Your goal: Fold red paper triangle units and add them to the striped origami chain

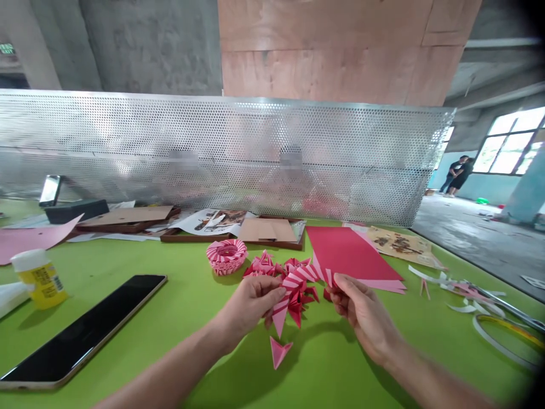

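Between my two hands arches a chain of folded paper pieces (303,275), striped in light pink and red. My left hand (254,307) pinches its left end, where a pink point hangs down. The right end is gripped by my right hand (360,311), thumb on top. Behind and under the chain lies a pile of folded red and pink paper pieces (264,263), partly hidden by it. One loose pink folded piece (280,353) rests on the green table just in front. A small round woven-looking pink paper basket (226,257) stands to the left of the pile.
Red paper sheets (351,253) lie behind my right hand. Scissors (504,305), paper strips and a tape roll (506,343) are at right. A phone (89,329) and a glue stick (39,278) are at left. Trays (298,245) line a perforated metal screen (238,153).
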`<move>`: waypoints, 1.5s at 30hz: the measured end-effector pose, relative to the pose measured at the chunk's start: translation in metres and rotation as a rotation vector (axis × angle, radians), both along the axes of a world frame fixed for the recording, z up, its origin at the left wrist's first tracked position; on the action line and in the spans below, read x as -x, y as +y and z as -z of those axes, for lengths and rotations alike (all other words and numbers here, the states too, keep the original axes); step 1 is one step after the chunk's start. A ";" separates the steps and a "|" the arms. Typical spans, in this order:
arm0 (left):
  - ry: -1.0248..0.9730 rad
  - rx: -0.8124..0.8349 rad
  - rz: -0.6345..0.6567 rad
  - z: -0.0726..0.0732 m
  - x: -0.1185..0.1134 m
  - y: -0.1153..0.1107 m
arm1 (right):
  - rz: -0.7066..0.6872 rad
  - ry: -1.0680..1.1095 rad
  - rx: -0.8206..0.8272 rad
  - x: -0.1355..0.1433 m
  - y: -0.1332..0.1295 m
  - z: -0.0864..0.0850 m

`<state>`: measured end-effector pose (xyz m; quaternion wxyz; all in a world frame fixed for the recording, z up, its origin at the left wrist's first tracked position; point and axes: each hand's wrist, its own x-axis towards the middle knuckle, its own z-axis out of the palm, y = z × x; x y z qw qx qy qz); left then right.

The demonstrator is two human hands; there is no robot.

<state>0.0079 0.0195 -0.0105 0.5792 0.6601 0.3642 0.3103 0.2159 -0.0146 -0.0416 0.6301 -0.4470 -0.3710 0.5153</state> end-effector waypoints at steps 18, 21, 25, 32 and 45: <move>0.021 0.008 -0.039 -0.002 -0.001 -0.004 | -0.090 -0.036 0.040 0.013 -0.005 0.002; 0.090 -0.155 -0.096 -0.004 -0.002 -0.007 | -0.129 -0.053 0.039 0.016 -0.007 0.002; 0.213 -0.333 -0.087 -0.004 -0.004 -0.010 | -0.162 -0.103 0.027 0.017 -0.009 0.003; 0.189 -0.340 0.009 -0.004 -0.015 -0.016 | -0.246 -0.251 -0.055 0.025 -0.017 -0.003; 0.036 -0.292 -0.258 -0.043 0.022 0.001 | -0.476 -1.172 -0.528 0.041 -0.036 -0.006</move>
